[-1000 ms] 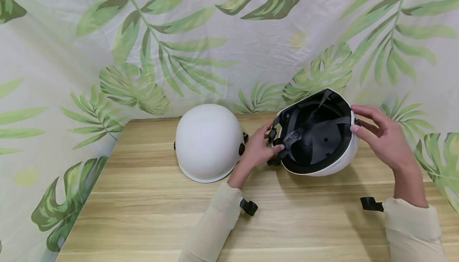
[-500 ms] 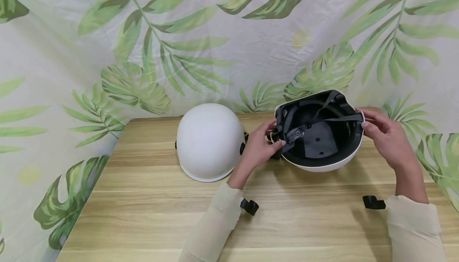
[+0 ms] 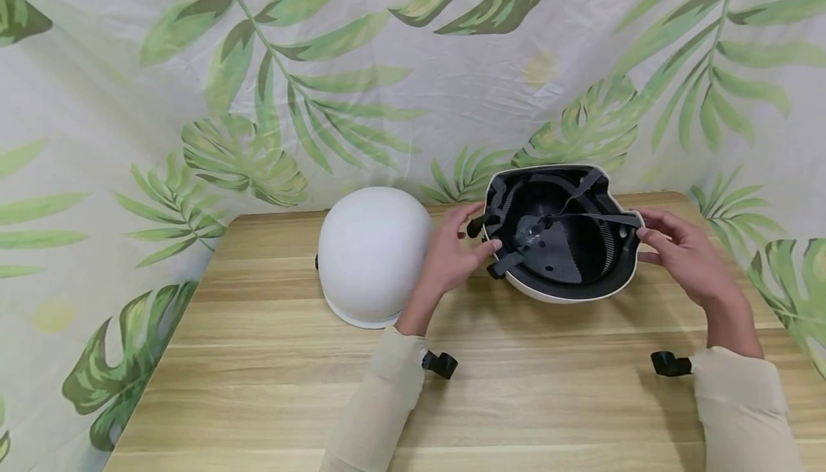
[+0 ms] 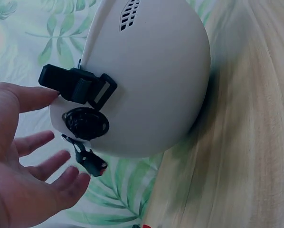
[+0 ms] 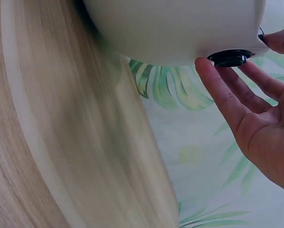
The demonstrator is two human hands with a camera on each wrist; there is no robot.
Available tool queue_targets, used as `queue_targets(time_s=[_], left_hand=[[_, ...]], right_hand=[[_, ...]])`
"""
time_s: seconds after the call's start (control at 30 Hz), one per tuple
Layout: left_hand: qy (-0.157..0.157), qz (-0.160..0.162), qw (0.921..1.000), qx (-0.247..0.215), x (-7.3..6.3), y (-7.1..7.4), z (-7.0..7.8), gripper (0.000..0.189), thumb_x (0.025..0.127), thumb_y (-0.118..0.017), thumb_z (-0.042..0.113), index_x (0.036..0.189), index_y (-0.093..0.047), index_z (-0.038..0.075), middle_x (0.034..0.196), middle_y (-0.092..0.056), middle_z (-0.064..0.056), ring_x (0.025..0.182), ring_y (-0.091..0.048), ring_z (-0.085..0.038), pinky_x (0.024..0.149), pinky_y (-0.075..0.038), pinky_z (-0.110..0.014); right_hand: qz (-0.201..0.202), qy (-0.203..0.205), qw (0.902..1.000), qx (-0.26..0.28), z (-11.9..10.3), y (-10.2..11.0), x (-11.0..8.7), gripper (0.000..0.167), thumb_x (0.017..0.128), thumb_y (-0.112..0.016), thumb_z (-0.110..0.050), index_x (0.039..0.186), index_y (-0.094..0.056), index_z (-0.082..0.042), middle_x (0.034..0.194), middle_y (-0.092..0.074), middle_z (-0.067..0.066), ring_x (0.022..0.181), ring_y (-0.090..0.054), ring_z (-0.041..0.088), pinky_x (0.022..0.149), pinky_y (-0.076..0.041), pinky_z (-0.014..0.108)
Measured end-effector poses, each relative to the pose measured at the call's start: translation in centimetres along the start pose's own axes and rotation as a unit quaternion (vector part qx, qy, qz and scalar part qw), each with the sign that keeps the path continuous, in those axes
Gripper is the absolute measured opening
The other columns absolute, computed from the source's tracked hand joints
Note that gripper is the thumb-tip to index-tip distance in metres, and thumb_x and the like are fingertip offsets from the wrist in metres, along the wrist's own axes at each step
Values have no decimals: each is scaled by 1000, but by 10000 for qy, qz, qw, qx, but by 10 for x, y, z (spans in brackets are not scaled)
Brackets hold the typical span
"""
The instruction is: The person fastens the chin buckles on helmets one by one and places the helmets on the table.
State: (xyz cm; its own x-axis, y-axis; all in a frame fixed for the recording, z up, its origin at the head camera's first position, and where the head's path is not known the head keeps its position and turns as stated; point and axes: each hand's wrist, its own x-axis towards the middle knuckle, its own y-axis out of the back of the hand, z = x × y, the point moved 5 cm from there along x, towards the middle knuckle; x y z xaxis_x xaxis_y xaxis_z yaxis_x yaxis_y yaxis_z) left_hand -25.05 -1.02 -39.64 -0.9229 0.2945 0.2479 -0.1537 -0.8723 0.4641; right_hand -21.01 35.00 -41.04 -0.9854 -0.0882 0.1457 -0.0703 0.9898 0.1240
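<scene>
A white helmet [image 3: 555, 293] sits upturned at the right of the head view, its black padded inside facing up. My right hand [image 3: 684, 253] holds its right rim, thumb at the edge and fingers along the outer shell by a black round knob [image 5: 230, 58]. At the left rim, my left hand [image 3: 452, 249] has its thumb touching the edge beside a black strap buckle [image 4: 68, 84]. In the left wrist view its other fingers are spread, off the shell. Another black clip [image 4: 90, 161] dangles below a side knob [image 4: 86, 123].
A second white helmet [image 3: 377, 257] stands dome up just left of my left hand, partly behind it. Both are on a wooden table [image 3: 258, 386]. A leaf-printed cloth [image 3: 464, 85] hangs along the table's back edge.
The held helmet has turned and come down a little to the left, its opening now facing more upward. My left hand has shifted left, and its fingers have loosened from the strap.
</scene>
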Motion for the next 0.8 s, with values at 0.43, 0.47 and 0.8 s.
queue_targets(time_s=[0.43,0.47,0.8], left_hand=[[62,-253,9993,-271,-2,1,0,74,92,-84,26,157,-51,11,147,-64,-14,134,-65,-33,114,-53,-46],[49,-248,9992,-315,-2,1,0,74,92,-84,25,156,-51,11,146,-65,-14,132,-65,-33,113,-54,-46],[-87,-275,9983,-510,-1,-1,1,69,92,-82,19,154,-54,9,142,-68,-16,127,-68,-33,107,-57,-46]], right_hand=[[-35,-136,9983,561,12,0,3,29,113,-50,-14,140,-59,-16,129,-63,-14,112,-64,-6,82,-60,14],[-42,-136,9982,583,13,0,3,29,113,-50,-14,140,-59,-16,130,-62,-14,113,-65,-7,82,-60,14],[-79,-81,9987,495,10,7,2,32,113,-49,-14,143,-59,-17,132,-62,-15,113,-65,-8,83,-60,13]])
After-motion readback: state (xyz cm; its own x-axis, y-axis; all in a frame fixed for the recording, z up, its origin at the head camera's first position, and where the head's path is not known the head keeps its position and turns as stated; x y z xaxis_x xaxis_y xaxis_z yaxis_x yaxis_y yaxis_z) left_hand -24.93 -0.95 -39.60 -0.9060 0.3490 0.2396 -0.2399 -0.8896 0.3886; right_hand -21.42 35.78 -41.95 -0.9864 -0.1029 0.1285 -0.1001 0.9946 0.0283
